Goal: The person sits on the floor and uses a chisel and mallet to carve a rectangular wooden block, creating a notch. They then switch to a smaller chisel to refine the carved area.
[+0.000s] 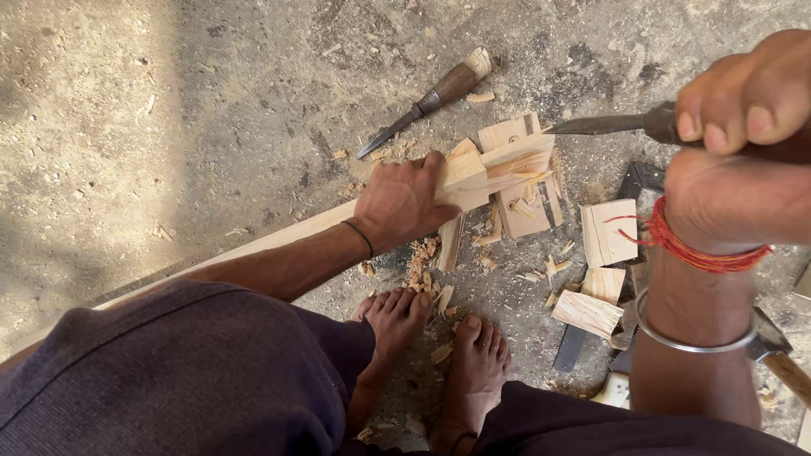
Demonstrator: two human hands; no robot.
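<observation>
Left hand (404, 203): our fingers clamped round the long wooden plank (473, 173), just near of its split, splintered end.
Right hand (743, 93): fingers closed on a chisel (604, 125), blade tip touching that end.
Floor (169, 127): spare chisel (427, 100) farther off; offcuts (606, 232) to the right.
Risk: we judge a slip could drive the blade toward our holding hand or bare feet (439, 355), which sit close by.

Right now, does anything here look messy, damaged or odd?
Yes. Wood chips and offcuts litter the concrete floor around bare feet. The plank's end, held by the left hand, is split and ragged. A spare chisel lies loose nearby.
</observation>
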